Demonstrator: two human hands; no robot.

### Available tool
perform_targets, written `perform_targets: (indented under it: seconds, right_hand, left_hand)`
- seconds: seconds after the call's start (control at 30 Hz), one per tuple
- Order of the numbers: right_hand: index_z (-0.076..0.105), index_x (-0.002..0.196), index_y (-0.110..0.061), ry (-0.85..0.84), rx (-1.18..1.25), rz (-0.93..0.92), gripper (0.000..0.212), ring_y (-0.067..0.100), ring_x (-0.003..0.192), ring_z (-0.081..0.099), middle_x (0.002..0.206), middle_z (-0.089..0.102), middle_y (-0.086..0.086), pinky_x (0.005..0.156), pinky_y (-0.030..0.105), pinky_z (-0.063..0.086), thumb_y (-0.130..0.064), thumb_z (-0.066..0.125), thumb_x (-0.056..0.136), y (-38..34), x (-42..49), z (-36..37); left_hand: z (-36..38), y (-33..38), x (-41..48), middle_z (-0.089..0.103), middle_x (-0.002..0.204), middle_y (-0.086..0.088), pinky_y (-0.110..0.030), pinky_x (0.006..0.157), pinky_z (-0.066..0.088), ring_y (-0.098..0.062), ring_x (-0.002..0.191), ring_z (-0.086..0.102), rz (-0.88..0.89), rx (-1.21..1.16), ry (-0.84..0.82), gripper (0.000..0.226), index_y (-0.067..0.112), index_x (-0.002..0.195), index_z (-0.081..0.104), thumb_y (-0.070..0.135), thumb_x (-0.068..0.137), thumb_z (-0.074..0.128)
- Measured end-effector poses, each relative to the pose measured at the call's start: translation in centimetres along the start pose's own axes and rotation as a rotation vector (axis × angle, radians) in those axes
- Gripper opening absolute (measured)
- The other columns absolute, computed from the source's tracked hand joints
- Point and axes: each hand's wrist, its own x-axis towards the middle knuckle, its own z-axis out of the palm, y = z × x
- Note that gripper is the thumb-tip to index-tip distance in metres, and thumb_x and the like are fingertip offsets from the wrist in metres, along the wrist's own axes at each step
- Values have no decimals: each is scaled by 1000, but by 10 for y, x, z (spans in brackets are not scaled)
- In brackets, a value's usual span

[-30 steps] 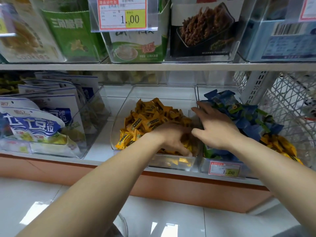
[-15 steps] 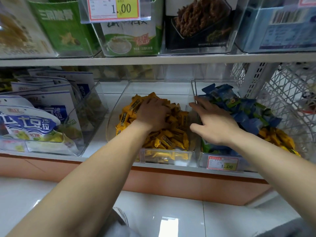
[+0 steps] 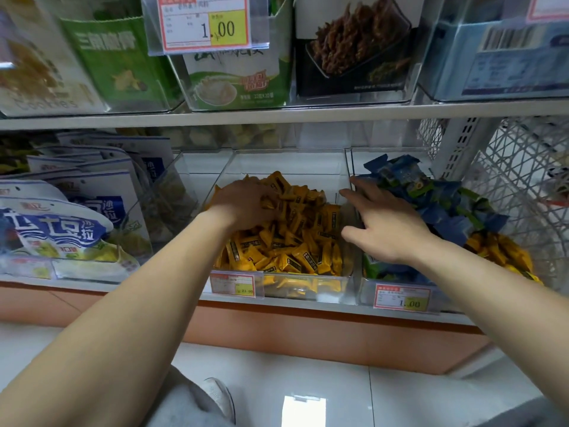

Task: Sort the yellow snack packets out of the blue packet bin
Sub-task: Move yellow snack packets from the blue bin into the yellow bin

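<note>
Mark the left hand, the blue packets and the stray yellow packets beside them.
left hand (image 3: 246, 201), head view, back of the hand.
blue packets (image 3: 440, 204), head view, top of the pile.
stray yellow packets (image 3: 498, 251), head view, middle of the cluster.

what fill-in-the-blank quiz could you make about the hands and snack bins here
The snack packets under the left hand are ____.
The heaped packets by the right hand are mostly ____.
The price tag below the right hand reads ____.
Missing words: yellow; blue; 1.00
</note>
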Motion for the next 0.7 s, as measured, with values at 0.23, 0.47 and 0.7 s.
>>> perform_targets:
  seconds: [0.23, 0.47, 0.7]
  right_hand:
    - [23, 153, -34, -22, -17, 17, 83, 26, 147, 23, 165, 8, -7, 114, 45, 32, -63, 37, 76, -1, 2, 2]
    - [24, 153, -32, -13, -29, 34, 82, 30, 147, 22, 165, 8, -4, 116, 48, 28, -62, 37, 77, -5, 2, 4]
    - [25, 152, -27, 13, -28, 51, 75, 32, 146, 22, 165, 9, 0, 117, 51, 26, -53, 42, 85, -11, 3, 10]
  left_hand:
    - [7, 14, 4, 18, 161, -12, -46, 101, 42, -44, 135, 38, -196, 112, -201, 107, 33, 155, 20, 83, 69, 60]
    - [20, 15, 11, 42, 146, -18, -44, 99, 44, -38, 129, 46, -368, -129, -165, 123, 17, 154, 20, 85, 62, 64]
    - [27, 5, 12, 46, 146, -13, -35, 86, 40, -34, 127, 49, -515, -660, -127, 138, 13, 155, 14, 76, 49, 78]
